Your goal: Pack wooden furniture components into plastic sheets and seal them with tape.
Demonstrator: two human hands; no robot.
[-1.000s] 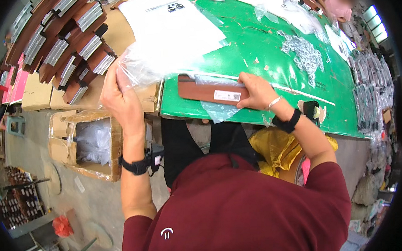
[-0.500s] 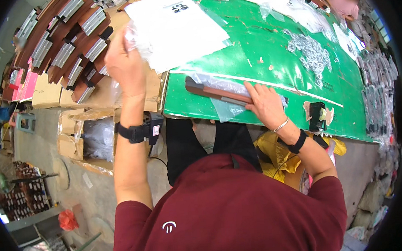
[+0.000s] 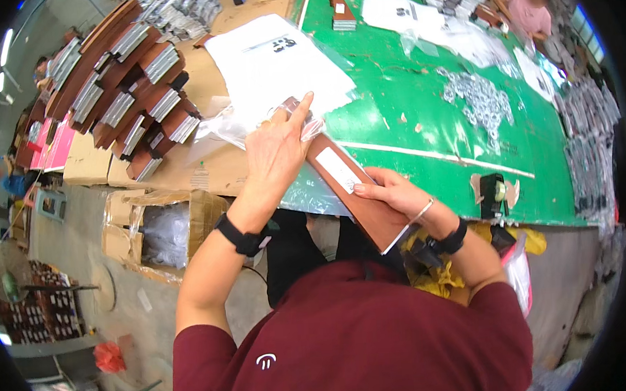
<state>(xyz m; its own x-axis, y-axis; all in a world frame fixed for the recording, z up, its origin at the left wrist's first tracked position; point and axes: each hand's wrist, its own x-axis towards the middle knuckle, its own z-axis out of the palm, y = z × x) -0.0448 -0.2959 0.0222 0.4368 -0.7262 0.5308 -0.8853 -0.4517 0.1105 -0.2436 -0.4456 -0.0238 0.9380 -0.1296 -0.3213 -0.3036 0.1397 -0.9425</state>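
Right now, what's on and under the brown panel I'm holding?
On the panel are a white label and the thumb of your right hand; your left hand hides part of its far end. Green table shows alongside, but whatever's directly underneath is covered.

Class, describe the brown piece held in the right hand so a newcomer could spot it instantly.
Start at the near edge of the large green table. There, a long brown piece slants from the left hand past the right hand. Unlike the stacked brown pieces at left, it is held and shows a long white label.
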